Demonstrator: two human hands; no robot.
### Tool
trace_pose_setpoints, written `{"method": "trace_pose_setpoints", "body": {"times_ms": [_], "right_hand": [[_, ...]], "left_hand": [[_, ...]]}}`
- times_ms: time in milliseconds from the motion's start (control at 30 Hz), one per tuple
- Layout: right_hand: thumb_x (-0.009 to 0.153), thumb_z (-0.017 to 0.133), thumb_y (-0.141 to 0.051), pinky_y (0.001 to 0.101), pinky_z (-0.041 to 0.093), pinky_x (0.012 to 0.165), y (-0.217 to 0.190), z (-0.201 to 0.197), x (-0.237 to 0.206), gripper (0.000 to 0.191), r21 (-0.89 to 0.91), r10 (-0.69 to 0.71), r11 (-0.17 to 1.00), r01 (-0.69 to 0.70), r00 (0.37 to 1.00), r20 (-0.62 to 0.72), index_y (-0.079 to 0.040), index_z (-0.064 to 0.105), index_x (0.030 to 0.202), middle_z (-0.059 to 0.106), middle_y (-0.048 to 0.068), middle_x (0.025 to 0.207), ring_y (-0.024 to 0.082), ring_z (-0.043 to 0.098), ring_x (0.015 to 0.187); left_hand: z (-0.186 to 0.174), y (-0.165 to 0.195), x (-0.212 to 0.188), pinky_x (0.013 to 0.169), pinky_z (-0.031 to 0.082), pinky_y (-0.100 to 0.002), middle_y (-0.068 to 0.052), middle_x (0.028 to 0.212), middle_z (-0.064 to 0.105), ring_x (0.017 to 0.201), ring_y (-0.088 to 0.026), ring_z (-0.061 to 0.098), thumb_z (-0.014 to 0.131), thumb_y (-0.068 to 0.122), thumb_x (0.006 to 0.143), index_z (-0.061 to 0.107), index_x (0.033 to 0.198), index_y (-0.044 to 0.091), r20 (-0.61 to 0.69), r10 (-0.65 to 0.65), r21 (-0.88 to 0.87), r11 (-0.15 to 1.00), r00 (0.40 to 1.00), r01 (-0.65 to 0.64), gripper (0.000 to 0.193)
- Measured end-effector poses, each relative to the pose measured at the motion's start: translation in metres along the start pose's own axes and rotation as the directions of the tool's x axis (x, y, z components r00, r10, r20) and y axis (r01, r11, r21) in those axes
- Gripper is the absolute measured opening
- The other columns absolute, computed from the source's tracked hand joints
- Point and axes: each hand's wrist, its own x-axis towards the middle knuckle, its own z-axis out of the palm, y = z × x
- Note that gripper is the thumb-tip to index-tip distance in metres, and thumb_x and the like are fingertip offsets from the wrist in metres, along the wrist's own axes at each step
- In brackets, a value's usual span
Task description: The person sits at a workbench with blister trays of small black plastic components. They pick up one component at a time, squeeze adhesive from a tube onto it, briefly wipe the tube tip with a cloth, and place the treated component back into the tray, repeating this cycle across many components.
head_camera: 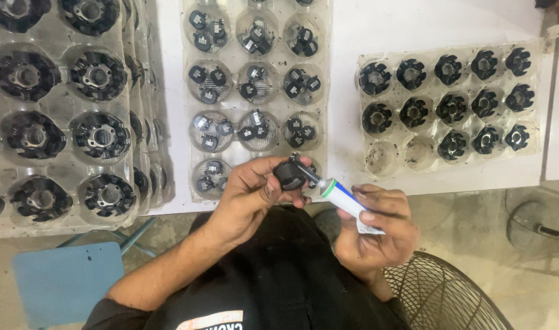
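Observation:
My left hand (pixel 252 192) grips a small black round part (pixel 290 174) above my lap, at the near edge of the white table (pixel 377 30). My right hand (pixel 377 229) holds a white squeeze tube with a green band (pixel 347 200), tilted up to the left. The tube's dark nozzle touches the black part. Just beyond my hands lies a clear plastic tray (pixel 255 91) whose round pockets hold small black and silver pieces.
A clear tray (pixel 450 104) of black toothed round parts lies at the right, two near-left pockets bare. Stacked trays (pixel 59 110) of larger black round parts fill the left. A blue stool (pixel 65 281) stands lower left, a wire fan guard (pixel 444 293) lower right.

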Motion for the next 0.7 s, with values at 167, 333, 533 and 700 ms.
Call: {"method": "trace_pose_setpoints", "body": {"times_ms": [167,333,533,700], "right_hand": [[0.094,0.079,-0.001,0.0356,0.062,0.085,0.006,-0.001,-0.001,0.035,-0.022,0.028,0.999,-0.031,0.993,-0.118,-0.007,0.049,0.110,0.064,0.013,0.106,0.024,0.067,0.091],[0.097,0.079,-0.006,0.0351,0.060,0.084,0.012,-0.011,0.001,0.034,-0.075,0.016,0.997,-0.027,0.990,-0.139,-0.007,0.048,0.111,0.064,0.011,0.098,0.023,0.067,0.090],[0.096,0.079,-0.006,0.0333,0.061,0.084,0.014,-0.017,-0.003,0.033,-0.058,0.054,0.996,-0.062,0.990,-0.130,-0.007,0.049,0.111,0.064,0.012,0.102,0.021,0.068,0.092],[0.095,0.080,-0.006,0.0315,0.062,0.085,0.015,-0.020,-0.005,0.033,-0.075,0.086,0.993,-0.096,0.989,-0.123,-0.007,0.050,0.110,0.065,0.013,0.106,0.022,0.068,0.096]], "left_hand": [[-0.060,-0.008,0.061,0.089,0.061,-0.032,-0.014,0.122,0.072,0.100,-0.016,0.071,0.074,-0.008,0.090,0.061,0.131,-0.004,-0.206,0.343,0.357,0.898,0.916,-0.256,0.044],[-0.137,0.010,0.144,0.081,0.062,-0.026,-0.013,0.113,0.075,0.094,-0.016,0.075,0.081,-0.007,0.080,0.066,0.124,0.000,-0.276,0.473,0.786,0.612,0.837,-0.086,0.048],[-0.164,0.011,0.168,0.079,0.057,-0.041,-0.012,0.097,0.070,0.089,-0.031,0.072,0.088,0.016,0.072,0.077,0.106,0.011,0.042,0.466,0.967,-0.240,0.884,0.081,0.036],[-0.177,0.002,0.187,0.080,0.055,-0.048,-0.015,0.099,0.064,0.093,-0.037,0.065,0.086,0.017,0.069,0.080,0.103,0.016,0.205,0.344,0.848,-0.530,0.916,0.009,0.035]]}}
